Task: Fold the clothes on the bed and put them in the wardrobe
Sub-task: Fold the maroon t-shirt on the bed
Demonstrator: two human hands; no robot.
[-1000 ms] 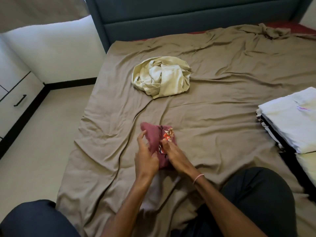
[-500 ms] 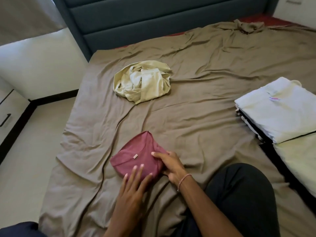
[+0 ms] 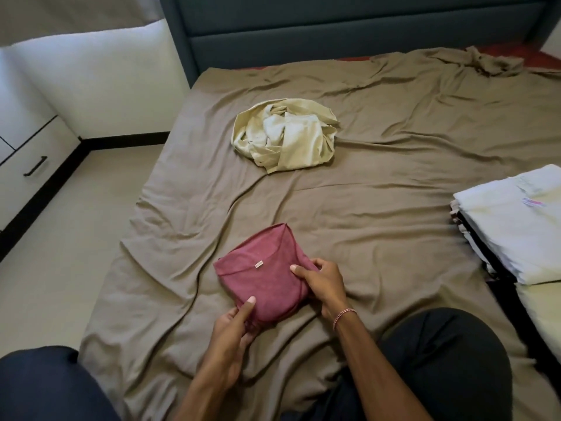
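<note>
Near the front edge of the bed, my left hand and right hand pinch the folded maroon shirt; a loose lift could undo it.

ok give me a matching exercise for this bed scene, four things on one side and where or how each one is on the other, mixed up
Things:
1 maroon top
2 pale yellow garment
3 stack of folded clothes
4 headboard

Places or states:
A crumpled in a heap, far middle of the bed
B upright behind the bed
C folded, held by the left hand and right hand
D piled neatly at the bed's right edge

Pairs: 1-C, 2-A, 3-D, 4-B
</note>
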